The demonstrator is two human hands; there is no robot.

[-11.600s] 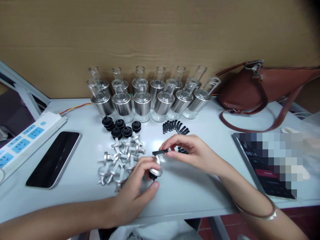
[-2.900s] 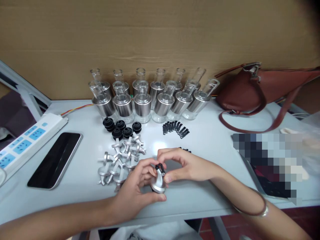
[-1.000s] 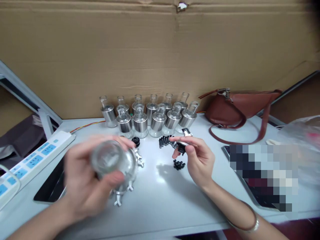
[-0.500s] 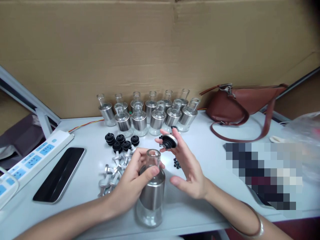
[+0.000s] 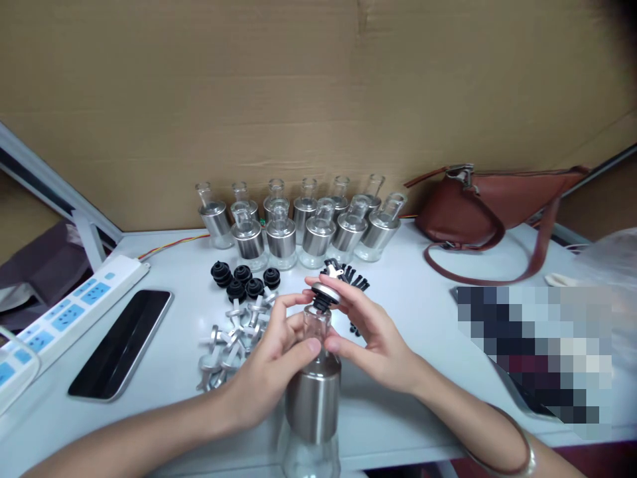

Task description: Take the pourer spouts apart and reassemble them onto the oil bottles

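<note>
My left hand (image 5: 269, 362) is wrapped around the neck of a clear glass bottle (image 5: 313, 406) with a brushed metal sleeve, near the table's front edge. A pourer stopper (image 5: 326, 296) with black ribbed rubber and a silver cap sits tilted at the bottle's mouth. The fingers of my right hand (image 5: 383, 342) hold its cap from the far side, and the thumb rests near the bottle's neck. How deep the rubber sits is hard to tell. Left of the bottle lie several silver parts with white stems (image 5: 233, 345), and behind them several black rubber stoppers (image 5: 235, 290).
Two rows of similar bottles (image 5: 281, 238) stand along the cardboard wall (image 5: 239, 99). Thin black pieces (image 5: 355, 275) lie behind my right hand. A phone (image 5: 122, 345) and a power strip (image 5: 74, 312) lie left; a brown handbag (image 5: 458, 206) sits back right, near a blurred-out patch (image 5: 537, 358).
My right hand has brought the stopper down and left onto the bottle's mouth, its thumb closing in toward the neck. The bottle appears slightly lower and further right in view.
</note>
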